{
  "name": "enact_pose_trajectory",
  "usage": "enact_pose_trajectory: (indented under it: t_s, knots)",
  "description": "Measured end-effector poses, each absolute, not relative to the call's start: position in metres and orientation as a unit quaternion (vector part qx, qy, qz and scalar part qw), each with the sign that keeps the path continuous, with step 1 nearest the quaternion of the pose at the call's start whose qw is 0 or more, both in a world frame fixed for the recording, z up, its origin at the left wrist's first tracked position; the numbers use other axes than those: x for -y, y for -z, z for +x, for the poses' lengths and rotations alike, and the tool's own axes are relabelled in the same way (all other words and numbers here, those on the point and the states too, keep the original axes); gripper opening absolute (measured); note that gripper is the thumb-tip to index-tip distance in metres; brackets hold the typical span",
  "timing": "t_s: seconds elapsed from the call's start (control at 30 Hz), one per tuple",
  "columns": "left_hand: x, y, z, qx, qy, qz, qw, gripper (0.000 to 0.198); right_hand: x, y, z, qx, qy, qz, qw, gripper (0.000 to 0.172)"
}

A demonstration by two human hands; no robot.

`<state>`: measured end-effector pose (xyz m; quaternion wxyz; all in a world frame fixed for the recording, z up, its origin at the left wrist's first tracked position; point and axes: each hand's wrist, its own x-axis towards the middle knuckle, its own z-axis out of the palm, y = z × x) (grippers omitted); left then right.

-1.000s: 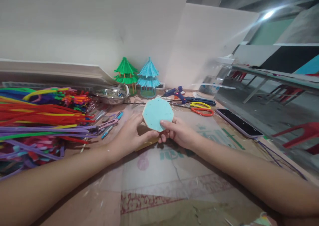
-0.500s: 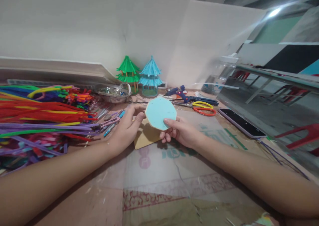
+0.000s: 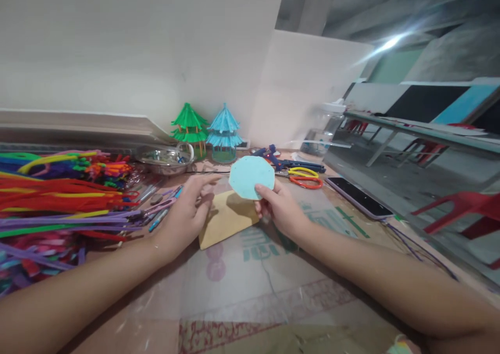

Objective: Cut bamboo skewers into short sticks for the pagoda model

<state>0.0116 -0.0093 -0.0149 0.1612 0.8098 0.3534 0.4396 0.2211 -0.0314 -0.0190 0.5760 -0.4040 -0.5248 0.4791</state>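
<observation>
Held up over the table, a light blue octagonal card (image 3: 251, 176) with small dots near its edge is gripped by my right hand (image 3: 282, 202), thumb on its face and fingers behind. To its left, my left hand (image 3: 194, 203) is apart from the card, its fingers spread and holding nothing. Beneath both hands lies a tan piece of board (image 3: 226, 219), partly hidden by my left hand. Behind the card stand a green two-tiered pavilion model (image 3: 189, 127) and a light blue one (image 3: 224, 130).
Bundles of coloured pipe cleaners (image 3: 58, 192) fill the left side, beside pens (image 3: 158, 219) and a metal bowl (image 3: 166, 159). Towards the back right are a glue gun (image 3: 271, 156), scissors (image 3: 307, 181) and a plastic jar (image 3: 324, 127). A phone (image 3: 359, 198) lies at the right edge.
My left hand has let go of the octagonal card and drawn away to the left. The card stays in my right hand, tipped slightly. The view has shifted to the right and up.
</observation>
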Motion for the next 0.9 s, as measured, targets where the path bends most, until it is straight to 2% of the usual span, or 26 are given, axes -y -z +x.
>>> enact_pose_trajectory:
  t_s: [0.13,0.27,0.37,0.47,0.57,0.7,0.8,0.9]
  knots:
    - [0.009,0.013,0.008,-0.351,-0.405,0.830,0.154,0.025,0.026,0.020,0.222,0.513,-0.479,-0.418,0.577,0.034]
    - [0.008,0.014,0.008,-0.331,-0.453,0.823,0.089,0.024,0.025,0.021,0.221,0.516,-0.478,-0.422,0.572,0.035]
    - [0.007,0.014,0.008,-0.339,-0.419,0.835,0.107,0.021,0.025,0.022,0.221,0.536,-0.460,-0.437,0.557,0.033]
    - [0.007,0.015,0.007,-0.355,-0.406,0.837,0.094,0.025,0.024,0.024,0.222,0.583,-0.397,-0.471,0.530,0.027]
    - [0.005,0.017,0.007,-0.312,-0.416,0.854,0.038,0.029,0.023,0.026,0.222,0.648,-0.289,-0.489,0.507,0.035]
    - [0.005,0.018,0.009,-0.278,-0.338,0.899,0.014,0.028,0.022,0.030,0.225,0.673,-0.251,-0.489,0.494,0.043]
    - [0.009,0.016,0.012,-0.284,-0.261,0.922,0.008,0.022,0.019,0.032,0.229,0.666,-0.251,-0.494,0.499,0.041]
    - [0.011,0.015,0.014,-0.268,-0.199,0.942,0.029,0.021,0.016,0.033,0.233,0.684,-0.233,-0.510,0.465,0.035]
